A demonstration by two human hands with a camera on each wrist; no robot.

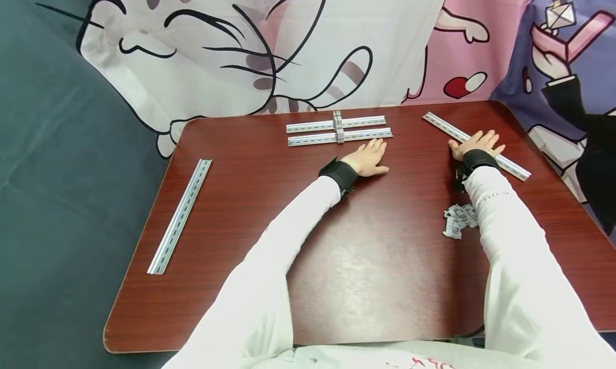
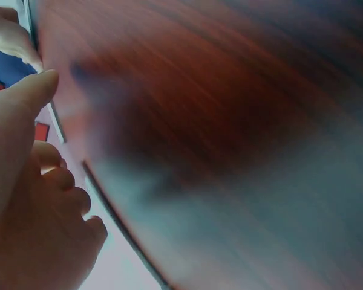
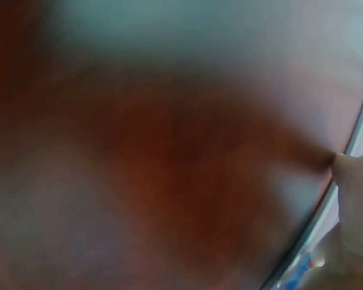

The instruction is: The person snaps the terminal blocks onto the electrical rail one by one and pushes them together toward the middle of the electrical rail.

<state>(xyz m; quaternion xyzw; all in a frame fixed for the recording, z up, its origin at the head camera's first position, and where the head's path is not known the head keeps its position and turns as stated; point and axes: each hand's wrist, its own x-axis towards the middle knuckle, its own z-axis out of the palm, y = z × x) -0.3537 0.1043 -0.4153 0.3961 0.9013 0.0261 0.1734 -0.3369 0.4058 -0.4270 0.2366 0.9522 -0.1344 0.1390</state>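
Observation:
My left hand (image 1: 367, 158) lies palm down, fingers spread, just in front of two slotted metal DIN rails, a far rail (image 1: 310, 127) and a near rail (image 1: 312, 139). Across the middle of both sits a narrow row of grey terminal-block-like pieces (image 1: 338, 127). My right hand (image 1: 475, 145) is spread over a third, slanted DIN rail (image 1: 515, 168), covering its middle part. In the left wrist view the left hand (image 2: 42, 205) has its thumb stretched out. Only part of the right hand (image 3: 357, 205) shows in the right wrist view, overlapping the rail's edge.
A loose pile of small grey-white pieces (image 1: 459, 219) lies beside the right forearm. At the left side of the brown table (image 1: 231, 294) is another slotted rail (image 1: 180, 216). A cat-patterned cloth (image 1: 308, 48) hangs behind the table's far edge.

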